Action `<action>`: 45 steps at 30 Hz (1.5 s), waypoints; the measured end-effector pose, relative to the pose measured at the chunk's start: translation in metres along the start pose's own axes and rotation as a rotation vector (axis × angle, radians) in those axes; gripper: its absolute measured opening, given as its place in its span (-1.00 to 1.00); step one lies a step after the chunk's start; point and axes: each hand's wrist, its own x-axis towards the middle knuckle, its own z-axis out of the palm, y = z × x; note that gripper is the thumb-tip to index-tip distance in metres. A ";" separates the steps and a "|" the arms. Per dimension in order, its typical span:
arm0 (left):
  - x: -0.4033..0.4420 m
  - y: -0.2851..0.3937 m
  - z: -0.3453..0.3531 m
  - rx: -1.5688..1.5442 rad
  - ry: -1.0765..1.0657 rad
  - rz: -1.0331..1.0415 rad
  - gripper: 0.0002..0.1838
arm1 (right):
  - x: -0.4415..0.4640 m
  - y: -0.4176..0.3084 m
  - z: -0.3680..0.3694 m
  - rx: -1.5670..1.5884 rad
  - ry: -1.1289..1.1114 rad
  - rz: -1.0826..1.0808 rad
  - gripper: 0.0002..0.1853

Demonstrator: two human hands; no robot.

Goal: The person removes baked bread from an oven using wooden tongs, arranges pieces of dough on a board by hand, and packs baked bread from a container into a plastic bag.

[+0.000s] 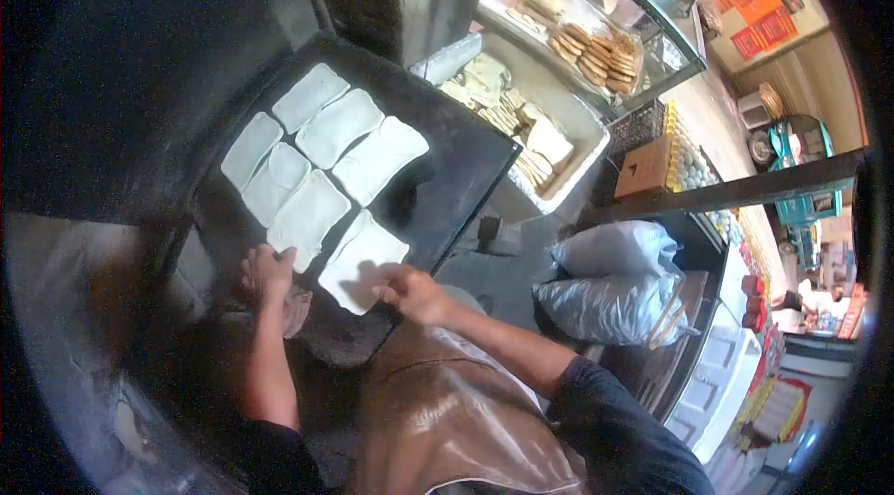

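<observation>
Several pale flat dough sheets lie in rough rows on a dark griddle-like surface [447,169]. At its near edge, my right hand [416,296] pinches the corner of one dough sheet [361,257], which has a fold line along its upper left side. My left hand [268,273] is by the lower end of a neighbouring dough sheet [309,216], fingers loosely bent and a little apart, the thumb close to its edge. Other sheets, such as the dough sheet [382,158] at the right, lie flat farther back.
Beyond the surface stands a white box [582,155] with stacked flatbreads inside. Behind it, a glass display case [652,15] holds browned breads [596,57]. Filled plastic bags [610,285], a cardboard box [643,167] and egg trays [689,160] are on the right.
</observation>
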 end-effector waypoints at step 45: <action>0.079 -0.059 0.007 -0.799 -0.018 0.350 -0.63 | 0.025 -0.024 0.022 -1.079 -0.115 -0.440 -0.36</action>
